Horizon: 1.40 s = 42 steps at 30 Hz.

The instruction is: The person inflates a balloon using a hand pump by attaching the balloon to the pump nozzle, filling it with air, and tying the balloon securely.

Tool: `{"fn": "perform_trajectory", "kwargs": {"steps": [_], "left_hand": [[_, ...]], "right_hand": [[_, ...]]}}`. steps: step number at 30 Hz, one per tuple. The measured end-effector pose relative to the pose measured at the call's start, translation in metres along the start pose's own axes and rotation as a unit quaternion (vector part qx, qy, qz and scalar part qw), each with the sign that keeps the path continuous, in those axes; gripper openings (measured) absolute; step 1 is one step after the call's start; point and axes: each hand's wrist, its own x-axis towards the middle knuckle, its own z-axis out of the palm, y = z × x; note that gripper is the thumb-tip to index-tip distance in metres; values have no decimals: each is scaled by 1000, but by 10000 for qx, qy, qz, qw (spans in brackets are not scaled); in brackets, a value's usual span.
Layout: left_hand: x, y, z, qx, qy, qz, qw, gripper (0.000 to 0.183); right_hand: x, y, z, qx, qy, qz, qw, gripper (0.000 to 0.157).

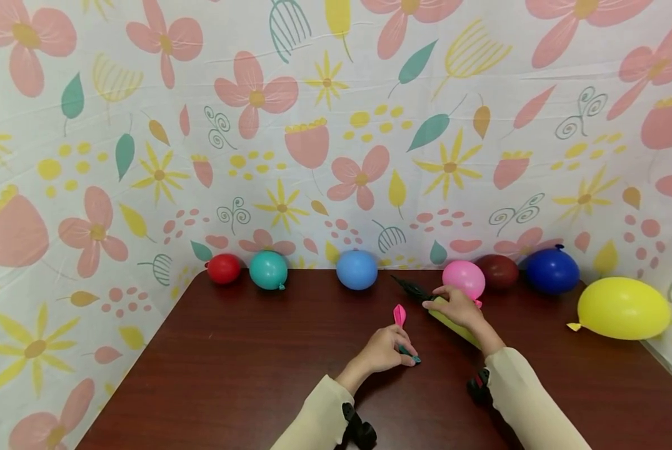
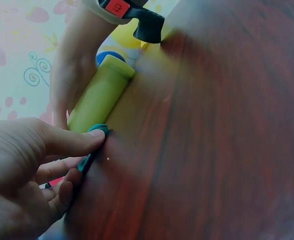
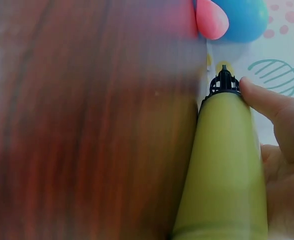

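Observation:
My left hand pinches a limp teal balloon between thumb and fingers, low over the table. Just beyond that hand, a flat, uninflated pink balloon pokes out past the knuckles. A yellow-green balloon pump with a black nozzle end lies slanted on the tabletop. My right hand holds it near the nozzle end, the thumb touching the black collar in the right wrist view. The right fingers are partly hidden behind the pump's body.
Inflated balloons line the back of the dark wooden table: red, teal, light blue, pink, maroon and dark blue. A large yellow balloon sits at the right edge. Flowered cloth hangs behind.

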Motion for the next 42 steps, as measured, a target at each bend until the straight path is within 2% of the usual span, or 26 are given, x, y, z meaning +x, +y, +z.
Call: {"fn": "perform_trajectory", "kwargs": {"steps": [5,10,19,23,29,36,42], "left_hand": [[1,1,3,133,172,-87,9997,6],[1,4,6,419,224,-258,9985,10],[0,4,12,379,458,-457,9972,11],[0,3,13,16,529,-523,9972,13],[-1,3,11,-884,622,-423,9932,6],[0,2,-3,-1536,1314,-219,9791,2],[0,8,-20,-1886,1743,8,9665,13]], "right_hand": [[-1,-6,-2,-361,-15,196,9992,60],[-2,-7,-3,-497,141,330,9981,56],[-5,-10,-3,-229,776,229,9965,52],[-10,-12,-2,127,1088,225,9937,50],[-20,-12,0,570,1279,234,9899,51],[-25,-14,0,740,1343,210,9879,52],[-26,-14,-3,778,1271,214,9886,53]]}}
